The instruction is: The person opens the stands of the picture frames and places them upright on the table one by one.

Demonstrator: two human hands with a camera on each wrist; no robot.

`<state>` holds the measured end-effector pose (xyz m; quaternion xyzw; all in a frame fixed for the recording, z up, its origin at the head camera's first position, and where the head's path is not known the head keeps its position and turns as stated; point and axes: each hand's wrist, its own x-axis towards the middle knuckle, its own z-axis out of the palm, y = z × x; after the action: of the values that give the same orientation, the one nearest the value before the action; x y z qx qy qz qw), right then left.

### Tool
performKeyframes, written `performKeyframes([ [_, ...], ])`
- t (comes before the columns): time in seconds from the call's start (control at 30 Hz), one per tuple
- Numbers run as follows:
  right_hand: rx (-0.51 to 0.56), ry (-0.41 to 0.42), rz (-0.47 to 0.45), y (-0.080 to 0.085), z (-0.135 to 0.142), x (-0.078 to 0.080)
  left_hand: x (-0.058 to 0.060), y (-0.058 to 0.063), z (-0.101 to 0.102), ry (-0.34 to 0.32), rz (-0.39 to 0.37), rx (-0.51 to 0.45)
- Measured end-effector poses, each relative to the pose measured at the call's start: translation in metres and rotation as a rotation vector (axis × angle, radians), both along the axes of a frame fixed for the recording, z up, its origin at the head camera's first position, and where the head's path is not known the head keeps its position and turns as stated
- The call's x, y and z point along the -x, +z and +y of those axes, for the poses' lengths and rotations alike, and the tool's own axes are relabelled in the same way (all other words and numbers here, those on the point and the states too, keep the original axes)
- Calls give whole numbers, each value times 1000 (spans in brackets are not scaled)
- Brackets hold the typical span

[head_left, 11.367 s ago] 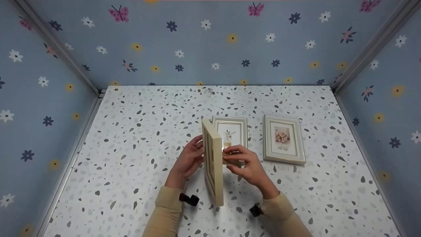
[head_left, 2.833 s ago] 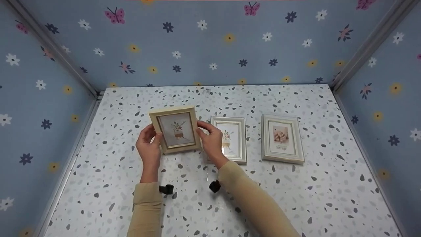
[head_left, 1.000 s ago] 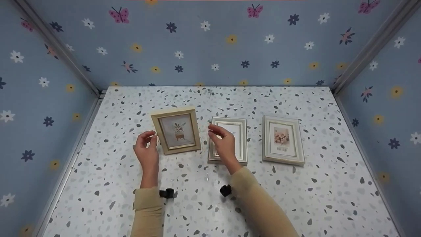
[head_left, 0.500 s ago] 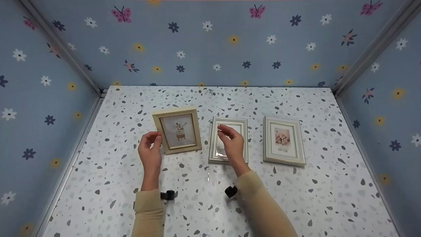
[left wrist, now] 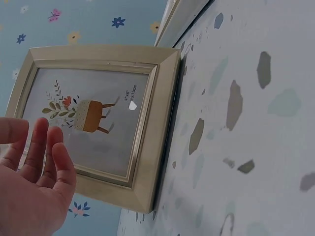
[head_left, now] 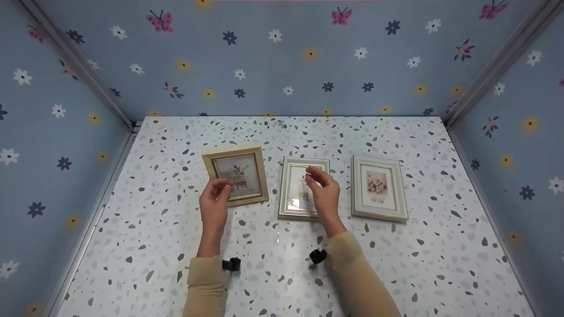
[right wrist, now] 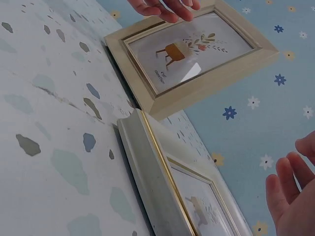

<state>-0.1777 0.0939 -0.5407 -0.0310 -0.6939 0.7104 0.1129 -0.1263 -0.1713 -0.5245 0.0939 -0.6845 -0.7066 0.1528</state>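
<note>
A cream-gold picture frame (head_left: 265, 176) stands upright at the left of the table, leaning slightly back; its picture shows a plant in an orange pot. My left hand (head_left: 214, 200) hovers in front of its lower left part, fingers loosely curled and holding nothing. In the left wrist view, space shows between that hand (left wrist: 37, 182) and the glass. My right hand (head_left: 325, 196), also holding nothing, hangs over a white picture frame (head_left: 284, 189) that lies flat in the middle. The hand covers part of this frame's picture.
Another white picture frame (head_left: 358, 189), with a photo of pinkish round shapes, lies flat to the right. The speckled white table (head_left: 246, 273) meets blue flowered walls (head_left: 282, 57) at the back and sides.
The cream-gold frame was held on edge at the centre, then set standing at the left and let go. Since then both hands have moved right, the right one over the middle frame.
</note>
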Motion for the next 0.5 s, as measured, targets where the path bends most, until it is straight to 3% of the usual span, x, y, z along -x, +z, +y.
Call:
performKeyframes([
  [0.2,-1,-59,-7,-4,12,1,6,-21,13,-34,-5,-25],
  [0.5,-50,-112,-8,-7,31,-1,9,-27,35,-118,14,-62],
])
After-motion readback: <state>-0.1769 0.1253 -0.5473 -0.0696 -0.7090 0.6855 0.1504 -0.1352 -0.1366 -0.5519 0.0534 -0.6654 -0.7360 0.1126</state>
